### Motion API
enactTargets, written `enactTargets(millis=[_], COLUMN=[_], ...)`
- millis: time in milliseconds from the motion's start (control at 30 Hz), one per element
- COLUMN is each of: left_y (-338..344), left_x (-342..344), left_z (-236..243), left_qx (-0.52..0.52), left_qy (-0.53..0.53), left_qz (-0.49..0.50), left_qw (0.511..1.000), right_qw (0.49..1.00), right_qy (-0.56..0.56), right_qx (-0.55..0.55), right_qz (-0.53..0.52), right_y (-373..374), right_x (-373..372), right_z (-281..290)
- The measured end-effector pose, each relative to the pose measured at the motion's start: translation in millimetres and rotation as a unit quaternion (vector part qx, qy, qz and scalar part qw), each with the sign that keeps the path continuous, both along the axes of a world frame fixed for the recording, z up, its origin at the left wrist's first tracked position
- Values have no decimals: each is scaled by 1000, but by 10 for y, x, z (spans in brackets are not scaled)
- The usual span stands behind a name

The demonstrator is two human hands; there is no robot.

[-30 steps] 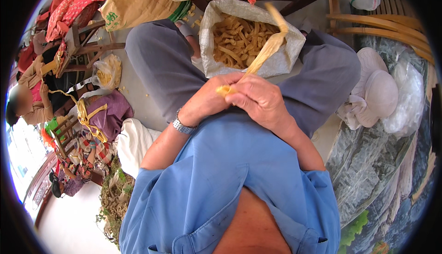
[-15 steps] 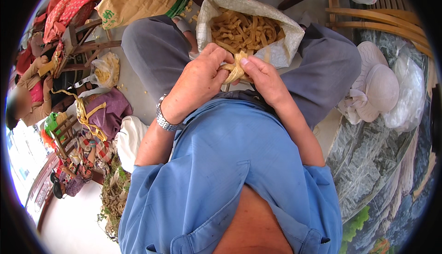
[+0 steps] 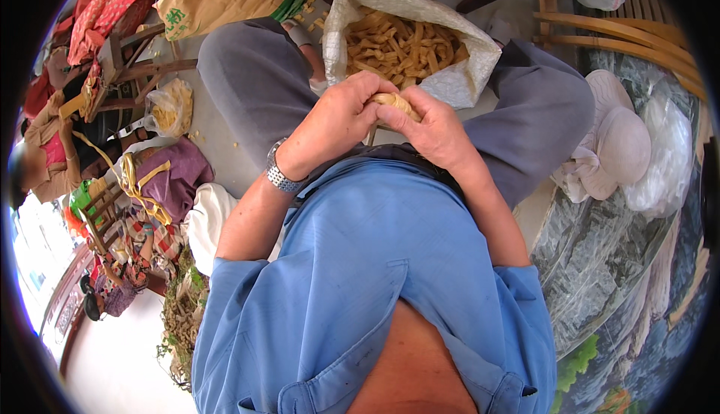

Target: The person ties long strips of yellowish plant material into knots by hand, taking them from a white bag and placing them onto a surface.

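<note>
Between my fingers is a small pale-yellow bundle of folded strips (image 3: 395,102), its kind unclear. My left hand (image 3: 343,118), with a metal-banded watch (image 3: 280,166) at its wrist, is closed on the bundle's left end. From the other side, my right hand (image 3: 441,130) grips it, thumb lying across the front. The fingers cover much of the bundle. Just beyond my hands a white woven sack (image 3: 459,93) stands open between my knees. Many short yellow-brown pieces (image 3: 405,48) fill it.
To the left, a co-worker (image 3: 52,144) handles yellow strips near wooden stools (image 3: 142,73) and a purple cloth (image 3: 176,178). A bag of yellow pieces (image 3: 171,110) sits on the floor. At right are a pale hat (image 3: 619,140), clear plastic (image 3: 600,271) and a wooden chair (image 3: 615,28).
My hands have closed around the bundle, which showed more fully with its loose ends upward before. The bundle now sits slightly lower and more covered by my fingers.
</note>
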State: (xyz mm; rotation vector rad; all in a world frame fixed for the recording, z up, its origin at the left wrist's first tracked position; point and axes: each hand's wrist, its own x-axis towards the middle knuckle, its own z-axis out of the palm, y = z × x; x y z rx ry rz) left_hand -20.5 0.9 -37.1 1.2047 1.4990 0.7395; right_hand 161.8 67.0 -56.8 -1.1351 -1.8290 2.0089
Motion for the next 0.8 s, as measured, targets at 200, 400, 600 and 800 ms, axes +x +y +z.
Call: enactTargets(millis=[200, 400, 600, 800], left_y=[53, 119, 19, -21], left_x=[-11, 156, 197, 255], left_z=[137, 162, 250, 259], left_qx=[-118, -74, -67, -25], left_qy=[-272, -101, -57, -85], left_qz=[139, 174, 128, 141], left_qw=[945, 977, 988, 986], right_qw=[994, 931, 947, 981], right_qy=[53, 183, 124, 35], right_qx=[-19, -291, -283, -160], right_qz=[-97, -125, -90, -105], right_y=[67, 106, 172, 96], right_x=[-12, 135, 135, 74], right_z=[82, 21, 82, 148])
